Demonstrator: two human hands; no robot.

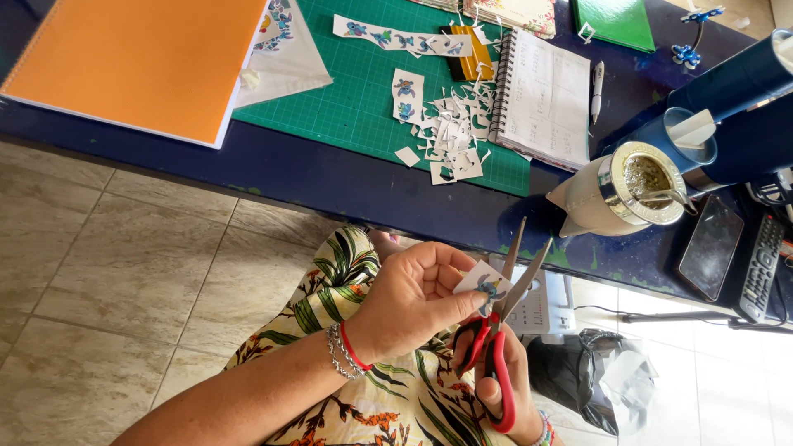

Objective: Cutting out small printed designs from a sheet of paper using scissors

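My left hand (pixel 413 297) pinches a small white paper cut-out (pixel 483 282) printed with a blue cartoon figure, held over my lap. My right hand (pixel 500 376) is below it, fingers through the red handles of a pair of scissors (pixel 498 330). The scissor blades are spread and point up, with the cut-out sitting between them. On the green cutting mat (pixel 355 99) on the table lie a strip of blue figure stickers (pixel 396 39), a smaller sticker piece (pixel 406 95) and a heap of white paper scraps (pixel 453 132).
A dark blue table (pixel 314 177) carries an orange notebook (pixel 132 62), an open spiral notepad (pixel 545 99) with a pen (pixel 596 87), a white mate cup with metal straw (pixel 619 190), a blue thermos (pixel 727 91), a phone (pixel 710 248) and a remote (pixel 762 266). Tiled floor lies to the left.
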